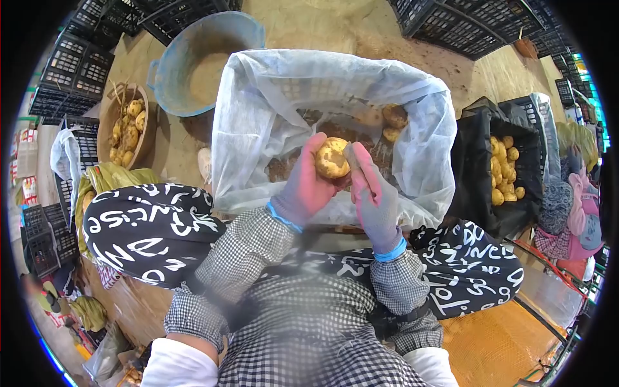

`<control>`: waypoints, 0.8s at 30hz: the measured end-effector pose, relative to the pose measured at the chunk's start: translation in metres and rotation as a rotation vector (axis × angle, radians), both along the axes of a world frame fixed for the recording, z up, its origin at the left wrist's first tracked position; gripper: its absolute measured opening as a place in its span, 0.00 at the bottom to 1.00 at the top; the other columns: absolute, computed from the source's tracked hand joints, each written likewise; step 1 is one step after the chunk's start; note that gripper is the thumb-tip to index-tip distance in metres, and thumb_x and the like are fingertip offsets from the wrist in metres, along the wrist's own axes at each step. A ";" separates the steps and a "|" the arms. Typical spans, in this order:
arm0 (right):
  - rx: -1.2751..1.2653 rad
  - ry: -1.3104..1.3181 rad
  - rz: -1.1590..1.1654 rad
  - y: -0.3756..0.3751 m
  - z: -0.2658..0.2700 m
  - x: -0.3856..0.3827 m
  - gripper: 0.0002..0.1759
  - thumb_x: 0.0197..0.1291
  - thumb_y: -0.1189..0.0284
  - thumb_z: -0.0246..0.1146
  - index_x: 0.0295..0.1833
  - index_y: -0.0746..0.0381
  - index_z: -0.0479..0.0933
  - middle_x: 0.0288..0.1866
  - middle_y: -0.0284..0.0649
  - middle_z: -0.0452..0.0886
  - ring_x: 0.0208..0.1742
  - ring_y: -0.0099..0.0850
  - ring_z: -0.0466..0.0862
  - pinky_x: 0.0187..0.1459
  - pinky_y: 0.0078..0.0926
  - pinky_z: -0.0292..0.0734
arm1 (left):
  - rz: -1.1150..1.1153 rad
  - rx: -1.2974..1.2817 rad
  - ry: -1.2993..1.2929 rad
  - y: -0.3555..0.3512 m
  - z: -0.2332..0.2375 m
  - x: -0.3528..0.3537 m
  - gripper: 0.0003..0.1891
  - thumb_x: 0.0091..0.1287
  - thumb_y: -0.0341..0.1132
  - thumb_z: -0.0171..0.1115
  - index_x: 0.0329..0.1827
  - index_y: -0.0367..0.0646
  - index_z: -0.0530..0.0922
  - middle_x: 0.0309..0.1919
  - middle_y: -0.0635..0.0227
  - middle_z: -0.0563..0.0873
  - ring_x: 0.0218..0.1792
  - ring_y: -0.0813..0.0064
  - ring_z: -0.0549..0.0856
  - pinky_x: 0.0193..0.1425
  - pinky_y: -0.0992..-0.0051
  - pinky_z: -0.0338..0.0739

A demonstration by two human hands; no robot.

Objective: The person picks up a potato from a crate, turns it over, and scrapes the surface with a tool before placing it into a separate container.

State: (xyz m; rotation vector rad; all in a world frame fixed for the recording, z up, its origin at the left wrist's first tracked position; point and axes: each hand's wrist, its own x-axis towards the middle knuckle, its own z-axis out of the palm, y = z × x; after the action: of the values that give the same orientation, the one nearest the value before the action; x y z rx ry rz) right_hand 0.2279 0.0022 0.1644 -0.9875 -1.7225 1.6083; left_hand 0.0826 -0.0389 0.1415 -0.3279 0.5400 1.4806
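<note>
A round yellow potato (332,158) with brown soil patches is held up over a crate lined with white cloth (248,129). My left hand (307,184), in a pink and grey glove, wraps round it from the left and below. My right hand (374,193), gloved alike, pinches a small greyish tool (351,157) whose end meets the potato's right side. Most of the tool is hidden by the fingers. Inside the crate, a few more potatoes (394,116) lie at the right end.
A blue tub (169,71) stands behind the crate at the left, beside a brown basin (143,145) of potatoes. At the right is a black-lined crate (467,164) with several potatoes. Black crates (464,26) are stacked farther back.
</note>
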 end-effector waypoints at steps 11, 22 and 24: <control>0.073 -0.028 0.114 -0.017 0.006 -0.013 0.22 0.71 0.78 0.56 0.69 0.62 0.73 0.38 0.26 0.79 0.29 0.13 0.68 0.33 0.12 0.67 | 0.028 -0.023 0.318 -0.017 -0.011 0.007 0.17 0.74 0.51 0.52 0.52 0.50 0.76 0.44 0.72 0.84 0.48 0.71 0.82 0.52 0.65 0.76; 0.068 0.080 0.058 -0.010 0.005 -0.009 0.21 0.68 0.81 0.56 0.66 0.68 0.73 0.65 0.48 0.79 0.66 0.30 0.77 0.65 0.24 0.69 | -0.011 -0.066 0.205 -0.009 -0.012 0.005 0.14 0.71 0.51 0.55 0.47 0.51 0.78 0.40 0.74 0.84 0.41 0.74 0.84 0.41 0.71 0.78; 0.063 0.054 0.080 -0.010 0.004 -0.007 0.22 0.68 0.81 0.56 0.66 0.68 0.73 0.65 0.48 0.79 0.65 0.29 0.78 0.64 0.23 0.70 | -0.030 -0.017 0.252 -0.010 -0.013 0.005 0.14 0.73 0.50 0.53 0.49 0.51 0.77 0.42 0.74 0.84 0.43 0.74 0.84 0.44 0.70 0.79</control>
State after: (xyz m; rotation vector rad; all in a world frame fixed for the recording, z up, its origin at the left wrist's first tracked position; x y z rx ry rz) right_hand 0.2207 -0.0074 0.1682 -0.8472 -1.7853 1.6052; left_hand 0.0873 -0.0490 0.1282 -0.1457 0.7557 1.4980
